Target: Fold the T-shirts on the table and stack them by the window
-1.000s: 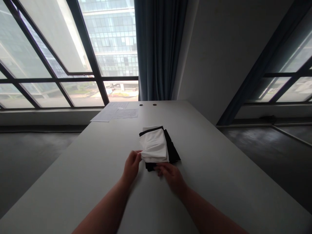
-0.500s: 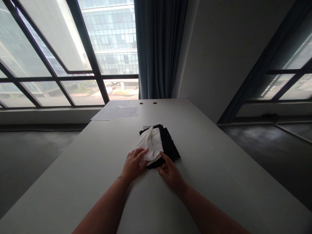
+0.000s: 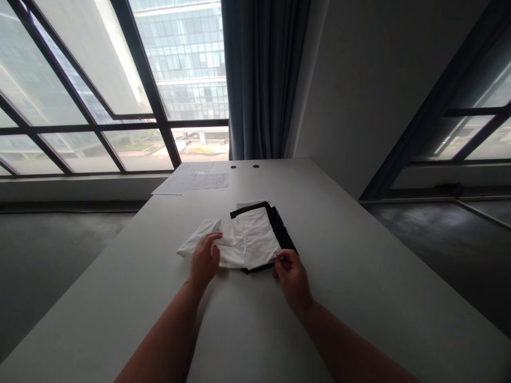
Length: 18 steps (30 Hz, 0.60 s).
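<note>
A white cloth garment lies partly on a folded black garment, with its left part spread over the table. My right hand pinches the white garment's near right corner. On the left part of the white cloth rests my left hand, its fingers stretched out and apart. Past the far edge of the black cloth, a strip of something white peeks out. The exact kind of each garment cannot be told.
The pile sits on a long white table. Printed paper sheets lie at its far left, near two round holes in the tabletop. A blue curtain and large windows stand behind.
The white garment has been unfolded leftward and now covers more of the black one. My left hand has moved left, while my right hand has shifted slightly right and closed on its corner.
</note>
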Motion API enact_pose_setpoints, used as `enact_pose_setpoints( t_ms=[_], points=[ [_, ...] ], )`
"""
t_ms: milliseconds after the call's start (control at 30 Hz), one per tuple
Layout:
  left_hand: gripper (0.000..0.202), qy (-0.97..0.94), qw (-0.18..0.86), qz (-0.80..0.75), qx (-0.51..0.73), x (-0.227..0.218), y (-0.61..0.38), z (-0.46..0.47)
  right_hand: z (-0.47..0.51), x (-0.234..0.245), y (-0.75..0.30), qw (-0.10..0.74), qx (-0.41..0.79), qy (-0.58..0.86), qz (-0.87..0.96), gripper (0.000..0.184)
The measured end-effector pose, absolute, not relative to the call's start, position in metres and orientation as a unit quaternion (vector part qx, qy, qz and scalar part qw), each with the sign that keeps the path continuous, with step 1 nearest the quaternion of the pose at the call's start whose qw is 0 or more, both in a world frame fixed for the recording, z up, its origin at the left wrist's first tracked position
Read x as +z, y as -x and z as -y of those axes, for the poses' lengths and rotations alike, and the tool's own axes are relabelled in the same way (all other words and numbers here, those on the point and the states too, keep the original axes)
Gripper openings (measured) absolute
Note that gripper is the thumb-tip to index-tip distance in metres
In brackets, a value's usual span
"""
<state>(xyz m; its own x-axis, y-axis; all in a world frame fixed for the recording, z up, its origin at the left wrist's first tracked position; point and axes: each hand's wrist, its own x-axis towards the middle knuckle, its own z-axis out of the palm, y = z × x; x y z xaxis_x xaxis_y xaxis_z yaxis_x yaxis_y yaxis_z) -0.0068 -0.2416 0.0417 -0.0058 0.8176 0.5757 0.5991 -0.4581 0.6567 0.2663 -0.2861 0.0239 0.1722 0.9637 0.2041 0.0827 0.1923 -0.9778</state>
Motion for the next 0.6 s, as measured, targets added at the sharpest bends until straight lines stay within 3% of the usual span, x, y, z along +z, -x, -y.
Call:
enact_pose_setpoints(
  t_ms=[100, 167, 300, 433, 600],
  points=[
    [0.032, -0.733, 0.231, -0.487, 0.414, 0.031, -0.03, 0.252, 0.284, 0.025, -0.267, 0.562, 0.391, 0.509, 0.521, 0.042],
    [0.032, -0.724, 0.258, -0.494, 0.407, 0.025, -0.043, 0.252, 0.282, 0.024, -0.267, 0.555, 0.407, 0.503, 0.522, 0.042],
    [0.012, -0.722, 0.294, -0.479, 0.402, 0.022, -0.039, 0.245, 0.281, 0.018, -0.265, 0.513, 0.476, 0.473, 0.536, 0.037],
    [0.022, -0.644, 0.39, -0.457, 0.474, 0.024, -0.034, 0.245, 0.289, 0.021, -0.262, 0.398, 0.529, 0.45, 0.599, 0.022],
    [0.044, -0.535, 0.497, -0.449, 0.515, 0.029, -0.036, 0.243, 0.299, 0.035, -0.26, 0.264, 0.499, 0.408, 0.718, 0.006]
  ],
)
